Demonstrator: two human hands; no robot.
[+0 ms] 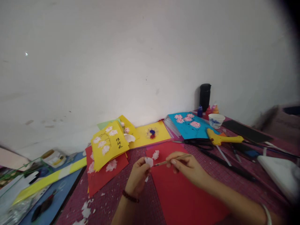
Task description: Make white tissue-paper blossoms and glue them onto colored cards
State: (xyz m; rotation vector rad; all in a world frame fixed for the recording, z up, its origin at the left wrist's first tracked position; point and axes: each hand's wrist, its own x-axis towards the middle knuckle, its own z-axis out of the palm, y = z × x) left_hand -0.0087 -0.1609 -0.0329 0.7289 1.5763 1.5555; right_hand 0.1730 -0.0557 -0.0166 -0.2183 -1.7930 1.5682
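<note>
Between the thumb and fingers of my left hand (140,172) is a small white paper piece (149,161). My right hand (184,164) grips a thin paintbrush (173,158), its tip pointing left at the paper piece; whether they touch I cannot tell. Beneath both hands lies a red sheet (173,190), with one pale pink-white paper flower (155,154) near its top left. Behind it, a yellow sheet (138,137) carries a blotch of blue and red paint (152,132).
Left are yellow cards with paper flowers (109,142) and paper scraps (86,211). A blue flower card (187,132), patterned cup (216,120), paint bottles (208,112) and black flask (205,96) stand back right. A yellow glue gun (223,139) and black scissors (199,143) lie right.
</note>
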